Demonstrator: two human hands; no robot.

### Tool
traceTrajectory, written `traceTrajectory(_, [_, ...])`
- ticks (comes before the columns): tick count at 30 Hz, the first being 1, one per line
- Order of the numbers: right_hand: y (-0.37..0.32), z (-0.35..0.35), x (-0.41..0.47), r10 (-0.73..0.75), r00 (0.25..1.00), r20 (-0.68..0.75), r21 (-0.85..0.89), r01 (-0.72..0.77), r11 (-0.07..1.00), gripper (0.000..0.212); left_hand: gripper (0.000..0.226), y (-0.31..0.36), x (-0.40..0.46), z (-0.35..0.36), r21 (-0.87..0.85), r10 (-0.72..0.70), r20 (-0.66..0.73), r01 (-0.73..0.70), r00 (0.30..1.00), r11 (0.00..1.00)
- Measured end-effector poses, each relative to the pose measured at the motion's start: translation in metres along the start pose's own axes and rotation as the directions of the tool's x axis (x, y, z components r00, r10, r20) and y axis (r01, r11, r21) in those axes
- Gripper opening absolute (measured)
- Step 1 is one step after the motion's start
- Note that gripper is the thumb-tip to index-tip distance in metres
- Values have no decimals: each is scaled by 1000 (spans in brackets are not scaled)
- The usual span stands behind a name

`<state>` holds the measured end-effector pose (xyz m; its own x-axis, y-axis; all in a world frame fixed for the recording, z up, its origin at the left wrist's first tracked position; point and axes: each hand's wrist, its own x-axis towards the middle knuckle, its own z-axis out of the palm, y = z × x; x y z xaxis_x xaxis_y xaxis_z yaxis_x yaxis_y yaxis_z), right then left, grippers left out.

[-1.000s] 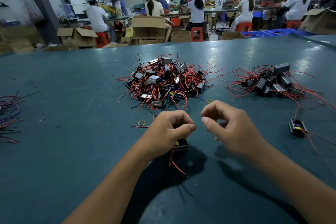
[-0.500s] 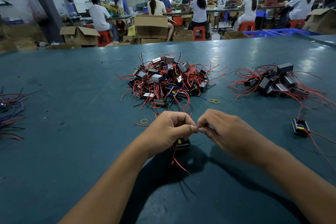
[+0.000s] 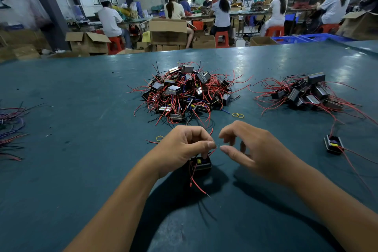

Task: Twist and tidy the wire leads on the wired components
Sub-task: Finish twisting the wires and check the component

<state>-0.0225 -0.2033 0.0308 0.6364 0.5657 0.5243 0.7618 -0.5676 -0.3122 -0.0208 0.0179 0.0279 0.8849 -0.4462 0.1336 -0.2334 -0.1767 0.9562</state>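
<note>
A red lead of the black wired component, lying on the surface at six o'clock, is being pinched by the left hand, while the right hand, loosely spread at three o'clock, is best being brought back onto the bare tip for tight, even twisting.

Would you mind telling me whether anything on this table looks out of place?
One black component lies alone at the right, apart from both piles, its red leads trailing loose. Yellow rubber bands lie scattered near the middle pile.

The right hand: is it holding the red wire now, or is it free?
Free, it appears. The right hand has loosely curled fingers with nothing visible in them. Across a small gap, the left hand pinches the red wire lead above the black component.
</note>
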Motion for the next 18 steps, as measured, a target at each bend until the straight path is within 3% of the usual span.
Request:
traceTrajectory(5, [-4,3,1,-106,994,-19,-50,105,993,2,7,1,0,-2,9,-37,49,36,998,999])
traceTrajectory(14, [-2,7,3,-147,989,-8,-90,146,985,8,7,-2,0,-3,-3,-40,74,41,996,999])
traceTrajectory(18, [-5,6,2,-43,997,58,49,40,998,6,4,-1,-1,-2,31,-27,111,24,993,999])
